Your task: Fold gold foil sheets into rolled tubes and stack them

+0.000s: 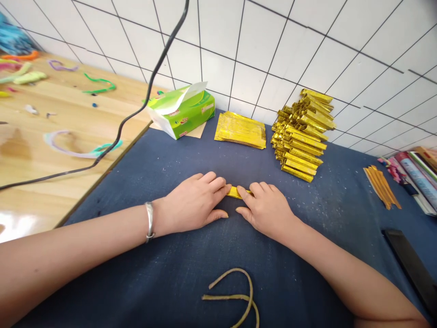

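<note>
A narrow folded strip of gold foil paper lies flat on the dark blue cloth, mostly covered by my fingers. My left hand, with a silver bracelet at the wrist, presses the strip's left end with curled fingers. On the other end, my right hand holds it down with its index finger, the other fingers curled. Both thumbs rest below the strip, near the cloth. Beyond the hands lies a flat stack of gold foil sheets. To its right rises a pile of folded gold foil strips.
A green tissue pack stands at the back left. A black cable crosses the left side over a wooden table. In front lies a bent cord. Books, brown strips and a black object sit rightward.
</note>
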### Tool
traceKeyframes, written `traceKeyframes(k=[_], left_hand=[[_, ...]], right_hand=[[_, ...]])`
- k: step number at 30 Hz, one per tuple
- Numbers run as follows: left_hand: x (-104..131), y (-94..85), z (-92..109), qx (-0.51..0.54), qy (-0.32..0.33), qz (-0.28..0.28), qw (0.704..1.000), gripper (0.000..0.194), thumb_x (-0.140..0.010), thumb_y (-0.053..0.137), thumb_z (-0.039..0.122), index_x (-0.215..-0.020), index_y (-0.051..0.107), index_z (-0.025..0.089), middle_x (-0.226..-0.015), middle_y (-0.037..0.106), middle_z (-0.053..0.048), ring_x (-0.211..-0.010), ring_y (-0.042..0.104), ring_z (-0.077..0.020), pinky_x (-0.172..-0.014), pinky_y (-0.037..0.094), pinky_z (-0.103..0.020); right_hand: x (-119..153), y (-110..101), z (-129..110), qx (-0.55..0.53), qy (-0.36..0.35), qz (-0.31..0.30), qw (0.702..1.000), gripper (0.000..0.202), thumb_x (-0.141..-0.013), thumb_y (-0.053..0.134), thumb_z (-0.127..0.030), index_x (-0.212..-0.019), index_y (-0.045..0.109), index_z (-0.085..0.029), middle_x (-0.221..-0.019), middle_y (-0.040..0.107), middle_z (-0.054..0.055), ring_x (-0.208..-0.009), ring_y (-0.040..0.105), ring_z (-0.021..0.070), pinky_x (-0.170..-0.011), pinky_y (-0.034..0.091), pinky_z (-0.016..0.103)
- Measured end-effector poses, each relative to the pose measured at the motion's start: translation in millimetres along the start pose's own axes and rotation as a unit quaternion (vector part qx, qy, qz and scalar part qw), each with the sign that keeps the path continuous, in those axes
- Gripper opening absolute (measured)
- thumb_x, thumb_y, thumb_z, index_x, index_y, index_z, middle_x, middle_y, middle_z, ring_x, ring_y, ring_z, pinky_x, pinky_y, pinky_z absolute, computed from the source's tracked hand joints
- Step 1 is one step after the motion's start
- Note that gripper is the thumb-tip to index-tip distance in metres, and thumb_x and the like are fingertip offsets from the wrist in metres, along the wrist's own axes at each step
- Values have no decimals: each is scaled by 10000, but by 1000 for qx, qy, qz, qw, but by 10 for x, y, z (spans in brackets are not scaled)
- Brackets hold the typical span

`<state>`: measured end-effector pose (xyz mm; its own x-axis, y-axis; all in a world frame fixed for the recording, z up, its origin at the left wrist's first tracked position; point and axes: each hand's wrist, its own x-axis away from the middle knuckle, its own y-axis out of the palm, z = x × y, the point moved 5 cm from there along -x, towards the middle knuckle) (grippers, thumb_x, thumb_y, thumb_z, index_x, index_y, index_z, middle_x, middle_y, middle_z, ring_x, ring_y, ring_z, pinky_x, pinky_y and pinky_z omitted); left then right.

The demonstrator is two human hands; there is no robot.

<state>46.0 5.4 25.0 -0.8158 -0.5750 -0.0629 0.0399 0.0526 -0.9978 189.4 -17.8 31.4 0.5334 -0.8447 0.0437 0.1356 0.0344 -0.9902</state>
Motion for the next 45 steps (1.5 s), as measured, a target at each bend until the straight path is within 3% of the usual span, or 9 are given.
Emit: traceKeyframes(k=[21, 31, 40, 45], left_hand=[[141, 61, -134, -11, -10, 5, 1000, 477, -921, 319, 449, -1163, 565, 119, -1375, 413, -109, -1036, 541, -222, -902, 440, -355], [90, -6, -212, 27, -6, -12, 1000, 375, -894, 410, 426, -1123, 572, 177, -1235, 532, -54, -1002, 536, -204, -836, 445, -349], [86, 16, -120, -21, 15, 8, 1000, 357, -919, 379, 376, -1082, 590, 138, -1150, 578, -104, -1005, 535, -229, -870, 424, -376], [105, -3, -96, -22, 12, 39, 999, 394, -921, 374, 358, -1172, 556, 116, -1212, 558, -137, -1109, 504, -256, -933, 393, -401]], right_hand=[[220, 39, 138, 18, -23, -17, 999, 480, -906, 409, -412, -1243, 496, -81, -1218, 557, 141, -1051, 521, 257, -845, 406, 382], [208, 33, 120, 29, -31, -18, 999, 481, -897, 434, -406, -1228, 502, -63, -1186, 570, 162, -1040, 532, 265, -839, 422, 382], [187, 33, 79, 52, -45, -4, 998, 481, -899, 437, -395, -1199, 519, -28, -1135, 580, 183, -999, 536, 274, -808, 424, 388], [187, 33, 45, 63, -59, 15, 996, 457, -897, 452, -368, -1173, 538, -14, -1101, 585, 202, -993, 532, 278, -787, 424, 389]])
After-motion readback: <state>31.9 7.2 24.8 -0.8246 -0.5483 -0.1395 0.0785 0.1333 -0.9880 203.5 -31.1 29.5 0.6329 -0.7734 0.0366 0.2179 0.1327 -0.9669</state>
